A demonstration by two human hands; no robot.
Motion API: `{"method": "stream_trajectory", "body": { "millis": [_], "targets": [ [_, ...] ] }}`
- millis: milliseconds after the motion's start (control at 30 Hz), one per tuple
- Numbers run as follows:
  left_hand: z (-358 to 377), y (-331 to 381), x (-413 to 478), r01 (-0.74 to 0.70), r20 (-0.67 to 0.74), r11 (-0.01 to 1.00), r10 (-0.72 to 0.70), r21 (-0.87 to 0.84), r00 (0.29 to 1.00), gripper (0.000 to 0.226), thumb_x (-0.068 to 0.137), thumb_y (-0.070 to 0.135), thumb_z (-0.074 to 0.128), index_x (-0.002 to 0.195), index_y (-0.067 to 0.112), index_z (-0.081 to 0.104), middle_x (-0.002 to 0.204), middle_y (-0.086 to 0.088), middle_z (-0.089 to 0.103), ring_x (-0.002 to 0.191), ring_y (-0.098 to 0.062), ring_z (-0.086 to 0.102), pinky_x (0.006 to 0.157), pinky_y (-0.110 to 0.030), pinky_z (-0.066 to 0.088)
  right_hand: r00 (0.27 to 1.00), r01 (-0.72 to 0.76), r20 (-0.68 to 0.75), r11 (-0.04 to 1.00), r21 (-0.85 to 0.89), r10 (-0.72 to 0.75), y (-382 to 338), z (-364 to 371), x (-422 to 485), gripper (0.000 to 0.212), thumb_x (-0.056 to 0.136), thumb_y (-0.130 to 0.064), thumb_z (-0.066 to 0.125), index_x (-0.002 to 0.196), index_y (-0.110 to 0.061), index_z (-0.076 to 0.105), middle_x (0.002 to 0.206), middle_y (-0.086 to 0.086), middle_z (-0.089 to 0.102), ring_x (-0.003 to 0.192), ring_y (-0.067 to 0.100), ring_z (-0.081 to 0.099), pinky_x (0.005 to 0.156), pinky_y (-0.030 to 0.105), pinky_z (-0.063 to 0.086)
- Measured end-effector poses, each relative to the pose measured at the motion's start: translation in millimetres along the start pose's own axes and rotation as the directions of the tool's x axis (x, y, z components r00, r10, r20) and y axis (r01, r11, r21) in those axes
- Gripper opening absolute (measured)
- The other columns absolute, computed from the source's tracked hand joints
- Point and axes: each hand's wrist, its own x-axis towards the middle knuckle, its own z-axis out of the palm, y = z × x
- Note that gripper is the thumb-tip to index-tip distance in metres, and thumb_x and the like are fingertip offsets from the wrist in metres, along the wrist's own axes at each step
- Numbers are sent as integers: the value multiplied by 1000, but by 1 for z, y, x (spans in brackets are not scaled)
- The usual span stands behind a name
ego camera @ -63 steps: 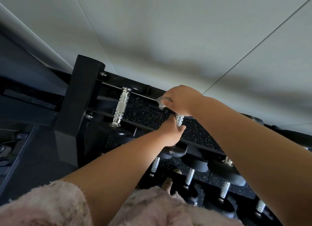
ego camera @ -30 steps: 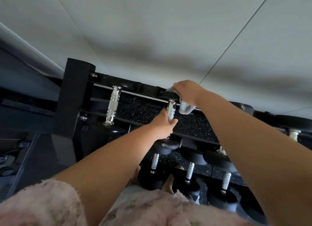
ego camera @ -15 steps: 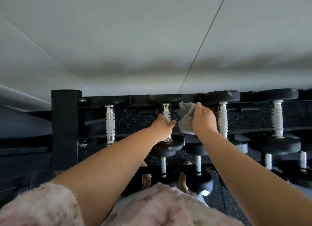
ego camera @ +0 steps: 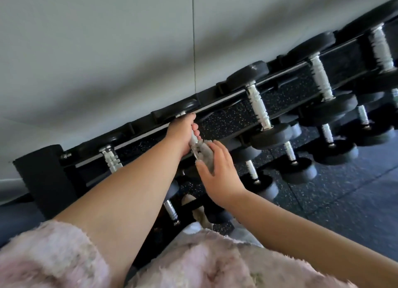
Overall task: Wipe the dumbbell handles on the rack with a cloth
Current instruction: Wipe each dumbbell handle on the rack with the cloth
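Pale grey wall — thin vertical seam — dark speckled floor

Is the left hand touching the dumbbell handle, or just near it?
Touching. The head view shows the left hand with fingers curled round the dumbbell handle, no gap; the right hand holds the cloth against its lower end.

Ridged, polished metal gleams on each dumbbell handle, between matt black heads on a matt black rack. The cloth is pale, crumpled fabric, the floor speckled rubber-like matting, the sleeve fluffy pink pile.
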Motion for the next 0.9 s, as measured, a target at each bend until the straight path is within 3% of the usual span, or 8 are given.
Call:
{"method": "stream_trajectory", "body": {
  "millis": [100, 333, 467, 567, 633, 733, 833, 900],
  "targets": [
    [2, 2, -6, 8, -19, 1000, -8, 8, 1000, 30, 105, 28, 56, 78, 18, 49, 55, 3, 42, 46, -14, 40, 52, -29, 38, 995, 54, -75, 989, -135, -64, 12, 8, 19, 34, 107, -35, 47, 134, -23, 62, 137, -6, 56, 130, 12, 46, 116, 34, 37],
    [-1, 6, -11, -16, -120, 989, 34, 146, 992, 25, 101, 39, 65, 93, 14, 63, 66, 2, 54, 57, -14, 55, 64, -32, 55, 970, -209, -108, 973, 93, 219, 22, -12, 34, 38, 100, -52, 37, 99, -29, 67, 102, -10, 71, 92, 11, 67, 85, 41, 59],
    [-6, 7, -23, -42, -148, 871, 131, 489, 980, 56, 97, 66, 59, 107, 11, 62, 93, 1, 69, 87, -20, 69, 84, -38, 57, 972, -169, -145, 978, 123, 186, 17, -4, 16, 39, 105, -46, 33, 93, -22, 61, 96, -4, 65, 89, 16, 61, 82, 39, 52],
    [-21, 0, -43, -112, -55, 459, 334, 881, 941, 56, 105, 61, 48, 126, 11, 62, 110, -5, 66, 99, -28, 64, 80, -37, 45, 988, -74, -124, 981, 181, 97, 4, -6, -10, 34, 109, -43, 31, 104, -26, 60, 111, -11, 59, 100, 12, 55, 96, 34, 49],
    [-34, 6, -57, -154, 132, -5, 543, 988, 829, 42, 109, 49, 47, 117, 12, 66, 102, -6, 70, 96, -32, 68, 73, -38, 44, 1000, -5, -7, 998, 63, 5, -1, -5, -24, 42, 110, -41, 34, 146, -22, 47, 146, -11, 36, 133, 4, 33, 114, 17, 23],
    [-48, 28, -66, -246, 645, -662, 463, 708, 608, 34, 105, 37, 58, 132, 15, 58, 123, -8, 66, 108, -32, 66, 86, -44, 49, 994, 69, 96, 990, -126, -57, 2, 3, -24, 71, 108, -44, 41, 164, -14, 10, 171, 3, -6, 157, 21, -12, 129, 39, -1],
    [-54, 33, -58, -272, 747, -908, 64, 318, 662, 72, 101, 28, 62, 163, 19, 26, 171, -11, 21, 157, -31, 24, 127, -44, 21, 999, 24, 41, 989, -147, -18, 11, 12, -10, 73, 108, -45, 40, 165, -14, 6, 172, 7, -5, 157, 28, -18, 129, 48, -4],
    [-52, 23, -48, -273, 725, -940, -41, 205, 688, 82, 102, 28, 59, 167, 17, 11, 176, -11, -1, 162, -31, -3, 131, -44, -3, 996, 62, -58, 988, -141, -71, 20, 19, -6, 68, 107, -45, 43, 162, -13, 19, 169, 7, 12, 158, 27, -6, 130, 45, 1]
  ]
}}
